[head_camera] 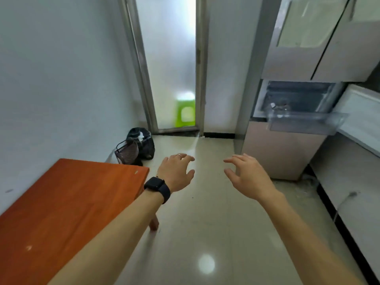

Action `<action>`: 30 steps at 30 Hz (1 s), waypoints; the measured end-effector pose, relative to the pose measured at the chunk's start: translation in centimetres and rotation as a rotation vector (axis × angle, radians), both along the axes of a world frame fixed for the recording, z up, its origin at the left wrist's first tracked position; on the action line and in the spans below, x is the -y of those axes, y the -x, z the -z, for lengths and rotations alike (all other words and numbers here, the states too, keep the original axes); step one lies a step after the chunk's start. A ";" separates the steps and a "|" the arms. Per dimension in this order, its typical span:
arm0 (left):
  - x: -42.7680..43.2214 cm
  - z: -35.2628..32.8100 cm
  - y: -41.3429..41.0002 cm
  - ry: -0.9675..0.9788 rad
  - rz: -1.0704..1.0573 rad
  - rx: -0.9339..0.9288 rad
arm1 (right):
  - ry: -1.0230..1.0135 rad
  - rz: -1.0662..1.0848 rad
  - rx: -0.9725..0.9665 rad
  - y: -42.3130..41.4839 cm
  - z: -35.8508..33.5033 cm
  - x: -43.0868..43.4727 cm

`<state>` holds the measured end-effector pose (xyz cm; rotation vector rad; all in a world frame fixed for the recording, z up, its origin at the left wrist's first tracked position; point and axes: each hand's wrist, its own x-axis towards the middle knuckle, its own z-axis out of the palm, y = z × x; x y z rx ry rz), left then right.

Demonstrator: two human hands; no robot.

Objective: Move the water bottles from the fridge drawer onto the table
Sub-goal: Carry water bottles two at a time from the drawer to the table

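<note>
Surroundings: an orange-topped desk (72,202) fills the near left, its far corner just left of the left wrist. At the far left, against the wall, a black bag (145,144) sits on the tiled floor (205,223) with a dark mesh basket (127,151) leaning just beside it. Behind them stands a frosted glass door (168,68), through which a green stool (185,114) shows as a blur. A white cabinet (349,202) runs along the right wall.

The fridge (283,155) stands at the far right. Its fridge drawer (304,122) – clear plastic – is pulled out toward the right, above the lower door panel. The dark cavity behind it holds small blurred shapes (276,105), one pale. Whether these are the water bottles cannot be told from this view.

Left grip (174,173): held over the floor, palm down, fingers spread and loosely curved, holding nothing. A black watch (158,188) is on the wrist and a ring (178,155) on one finger.

Right grip (248,177): also over the floor, fingers loosely curved, thumb apart from them, holding nothing. Its fingertips lie near the fridge's lower left corner in the picture – not touching.

The drawer lies farther off and to the right of both grips, well apart from them. Tiled floor and the fridge's lower panel lie between. The desk is nearest the left grip, on its left.
</note>
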<state>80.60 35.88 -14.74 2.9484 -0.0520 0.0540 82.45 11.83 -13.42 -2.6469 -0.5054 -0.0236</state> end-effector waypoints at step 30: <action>36.9 0.6 -53.2 0.050 0.435 -0.009 | -0.082 0.448 -0.016 -42.1 0.7 36.6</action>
